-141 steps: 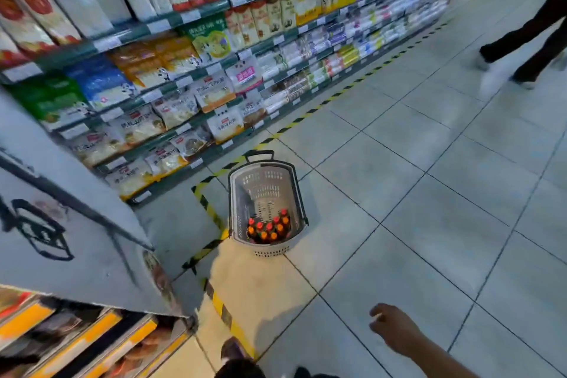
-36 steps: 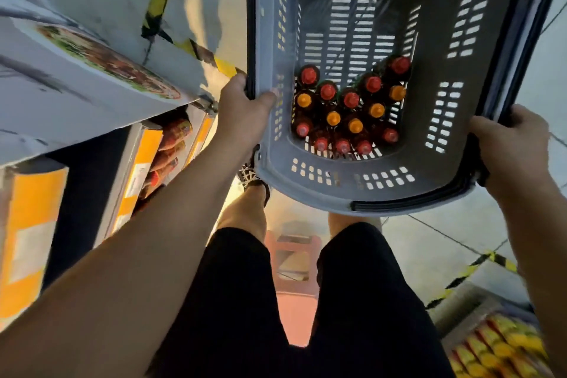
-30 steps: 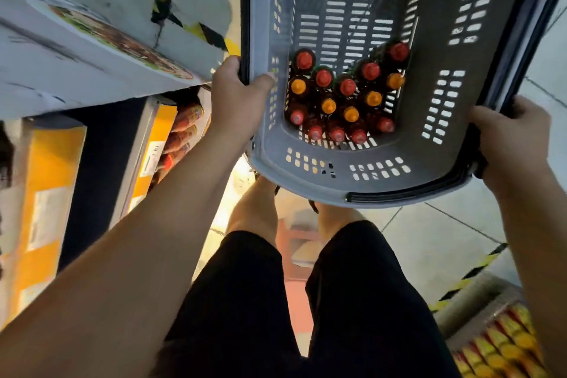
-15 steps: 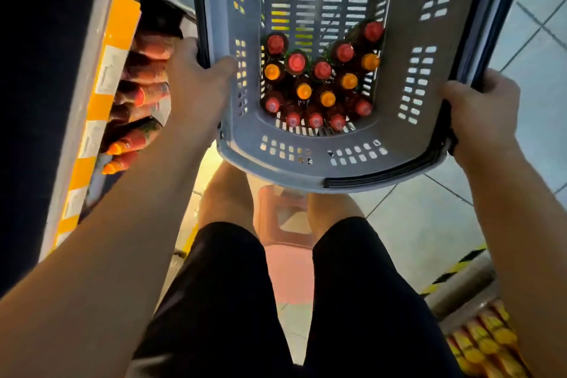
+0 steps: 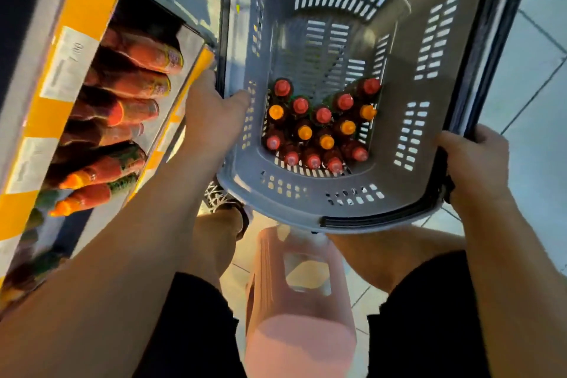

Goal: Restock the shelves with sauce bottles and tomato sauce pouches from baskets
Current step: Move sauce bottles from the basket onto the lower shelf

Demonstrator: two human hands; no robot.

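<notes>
I hold a grey plastic basket in front of me with both hands. My left hand grips its left rim, thumb hooked inside. My right hand grips the right rim by the dark handle. Several sauce bottles with red and orange caps stand upright, bunched at the near end of the basket's floor. To my left, a low shelf with yellow price strips holds several sauce bottles whose caps point out towards the aisle.
A pink plastic stool stands between my legs, just under the basket's near edge. Pale floor tiles spread to the right. My black shorts and a shoe show below.
The basket, on the floor 4.7 s ago, is now held in both hands. Over the last second the view shifted so the sauce shelf and pink stool came into sight.
</notes>
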